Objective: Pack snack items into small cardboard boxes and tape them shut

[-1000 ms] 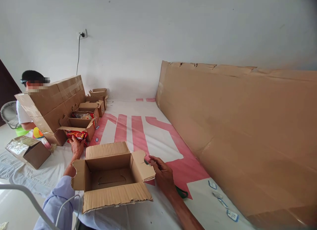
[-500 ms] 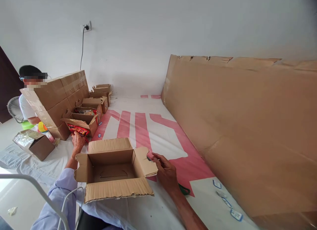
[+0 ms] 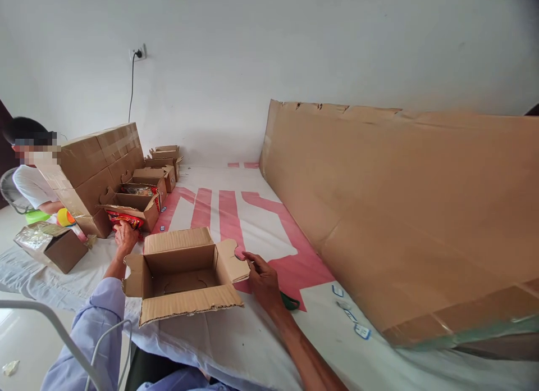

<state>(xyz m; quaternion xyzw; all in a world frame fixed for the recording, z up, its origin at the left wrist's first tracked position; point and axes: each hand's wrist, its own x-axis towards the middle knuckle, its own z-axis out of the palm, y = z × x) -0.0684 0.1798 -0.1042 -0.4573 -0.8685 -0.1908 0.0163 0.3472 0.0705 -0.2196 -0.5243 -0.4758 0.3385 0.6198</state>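
Observation:
An open cardboard box (image 3: 187, 276) stands in front of me, its flaps folded outward and no contents visible inside. At its right end, my right hand (image 3: 264, 276) has its fingertips at the notched flap (image 3: 231, 260), closed on the flap's edge; the thumb is mostly hidden. My left hand (image 3: 125, 237) reaches past the box's left side and grips a shiny red packet (image 3: 126, 218). That packet lies against the front of the nearest box (image 3: 141, 205) in a row of open boxes. The left fingertips are partly hidden by the packet.
Stacked sealed cartons (image 3: 90, 166) stand behind the row. A co-worker (image 3: 36, 183) sits at the far left, near a taped carton (image 3: 53, 245). Small blue-and-white tags (image 3: 362, 331) lie on the cloth (image 3: 252, 346). A large cardboard sheet (image 3: 379, 211) borders the right side.
The view has shifted, moving most things left in the picture. My left hand stays at the red packet and my right at the box flap.

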